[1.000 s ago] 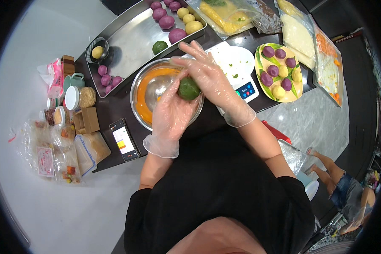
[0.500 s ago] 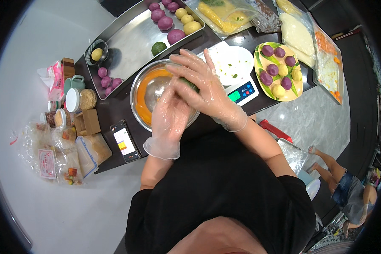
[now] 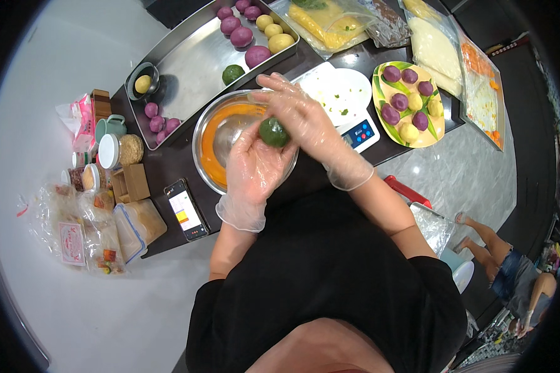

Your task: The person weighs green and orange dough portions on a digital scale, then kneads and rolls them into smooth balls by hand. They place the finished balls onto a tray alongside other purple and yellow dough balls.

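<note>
Both my hands are in clear plastic gloves above a steel bowl (image 3: 200, 146) with orange contents round its inner side. A dark green ball, apparently dough (image 3: 274, 132), lies in the cupped palm and fingers of my left hand (image 3: 253, 168). My right hand (image 3: 305, 121) is lifted over the ball's far right side, its fingers stretched out and its palm against or just beside the ball. Behind the bowl, another green ball (image 3: 233, 74) sits on a metal tray (image 3: 190, 59). Right of my hands stands a scale (image 3: 362, 135) bearing a white plate (image 3: 351, 93) with green bits.
Purple balls (image 3: 241, 37) and yellow balls (image 3: 281, 43) share the tray with a small cup (image 3: 152, 84). A patterned plate (image 3: 417, 140) of balls is at right. A phone (image 3: 185, 209), jars (image 3: 130, 149) and bags (image 3: 96, 230) are at left; another person (image 3: 519, 280) is far right.
My palms have come apart, with the right hand shifting up and right. The green ball, mostly covered before, now shows in my left hand. The scale's lit display is now hidden.
</note>
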Demonstrator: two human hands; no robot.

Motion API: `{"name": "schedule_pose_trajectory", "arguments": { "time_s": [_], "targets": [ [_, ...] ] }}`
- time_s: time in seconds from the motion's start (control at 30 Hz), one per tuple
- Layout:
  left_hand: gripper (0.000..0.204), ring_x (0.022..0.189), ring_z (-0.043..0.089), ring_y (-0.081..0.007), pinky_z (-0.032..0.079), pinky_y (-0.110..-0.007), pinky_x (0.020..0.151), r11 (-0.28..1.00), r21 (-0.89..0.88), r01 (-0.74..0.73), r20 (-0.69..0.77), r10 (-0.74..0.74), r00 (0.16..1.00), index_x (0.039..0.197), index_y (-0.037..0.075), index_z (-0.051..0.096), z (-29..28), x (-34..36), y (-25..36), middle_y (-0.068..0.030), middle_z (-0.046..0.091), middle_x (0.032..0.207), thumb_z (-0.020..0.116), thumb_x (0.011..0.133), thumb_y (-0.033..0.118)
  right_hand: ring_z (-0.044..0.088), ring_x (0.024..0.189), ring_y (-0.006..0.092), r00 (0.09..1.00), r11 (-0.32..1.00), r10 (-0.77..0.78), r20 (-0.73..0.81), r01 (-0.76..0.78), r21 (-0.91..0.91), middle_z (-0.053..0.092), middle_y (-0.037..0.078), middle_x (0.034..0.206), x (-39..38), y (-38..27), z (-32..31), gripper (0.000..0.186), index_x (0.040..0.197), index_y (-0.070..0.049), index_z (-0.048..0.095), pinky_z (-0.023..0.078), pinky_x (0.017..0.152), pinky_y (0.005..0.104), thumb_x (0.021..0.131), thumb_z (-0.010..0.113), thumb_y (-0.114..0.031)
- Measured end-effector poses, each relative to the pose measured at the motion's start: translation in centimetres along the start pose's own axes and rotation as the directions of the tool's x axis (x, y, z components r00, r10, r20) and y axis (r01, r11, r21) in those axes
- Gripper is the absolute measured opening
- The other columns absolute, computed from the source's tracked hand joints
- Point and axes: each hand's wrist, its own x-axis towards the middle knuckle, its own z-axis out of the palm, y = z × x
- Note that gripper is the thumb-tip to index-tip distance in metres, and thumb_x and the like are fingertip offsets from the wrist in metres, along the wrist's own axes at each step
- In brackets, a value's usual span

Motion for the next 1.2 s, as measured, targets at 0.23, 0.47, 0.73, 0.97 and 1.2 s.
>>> {"name": "schedule_pose_trajectory", "arguments": {
  "time_s": [0.23, 0.47, 0.73, 0.97, 1.2],
  "targets": [
    [0.052, 0.141, 0.036, -0.0332, 0.028, -0.048, 0.118, 0.973, 0.193, -0.129, -0.022, 0.136, 0.99, 0.149, 0.002, 0.032, 1.4, 0.6, -0.9, -0.0202, 0.036, 0.153, 0.03, 0.106, 0.032, 0.061, 0.108, 0.0315, 0.888, 0.881, -0.46, -0.012, 0.454, -0.13, 0.066, 0.011, 0.11, -0.2, -0.8, 5.2, 0.018, 0.099, -0.008, 0.069, 0.041, 0.104, 0.049, 0.085, 0.067, -0.019],
    [0.053, 0.144, 0.031, -0.032, 0.02, -0.046, 0.121, 0.982, 0.179, -0.055, 0.015, 0.054, 0.998, 0.147, 0.001, 0.033, 1.8, -0.5, 1.1, -0.0207, 0.039, 0.149, 0.033, 0.104, 0.03, 0.063, 0.108, 0.0293, 0.85, 0.835, -0.527, 0.018, 0.522, -0.175, 0.066, 0.009, 0.113, -0.8, -1.3, 4.2, 0.017, 0.099, -0.009, 0.068, 0.047, 0.101, 0.0443, 0.086, 0.068, -0.02],
    [0.06, 0.14, 0.038, -0.0331, 0.031, -0.046, 0.116, 0.997, 0.057, 0.048, 0.149, -0.056, 0.987, 0.149, 0.001, 0.03, -0.7, -0.6, 2.5, -0.0234, 0.042, 0.148, 0.034, 0.103, 0.04, 0.062, 0.111, 0.0289, 0.847, 0.836, -0.531, -0.034, 0.517, -0.184, 0.065, 0.008, 0.115, -1.2, -0.9, 3.1, 0.024, 0.104, -0.009, 0.069, 0.048, 0.099, 0.0419, 0.083, 0.07, -0.02],
    [0.06, 0.144, 0.032, -0.0308, 0.028, -0.045, 0.117, 0.994, 0.059, 0.096, 0.262, -0.109, 0.959, 0.151, 0.0, 0.026, -1.4, 0.2, 2.7, -0.0218, 0.032, 0.155, 0.023, 0.105, 0.038, 0.061, 0.115, 0.0316, 0.861, 0.842, -0.508, -0.019, 0.492, -0.22, 0.063, 0.012, 0.124, -1.0, 0.0, 2.3, 0.024, 0.106, -0.008, 0.07, 0.048, 0.099, 0.0437, 0.085, 0.069, -0.02],
    [0.052, 0.137, 0.043, -0.0293, 0.033, -0.045, 0.115, 0.989, -0.014, 0.15, 0.263, -0.141, 0.955, 0.145, 0.0, 0.038, -0.2, 0.5, 1.4, -0.0195, 0.045, 0.147, 0.028, 0.106, 0.033, 0.062, 0.112, 0.0319, 0.853, 0.833, -0.519, -0.054, 0.491, -0.256, 0.063, 0.01, 0.122, 0.2, 0.8, 1.1, 0.031, 0.111, -0.009, 0.067, 0.051, 0.094, 0.0437, 0.081, 0.07, -0.018]
  ]
}}
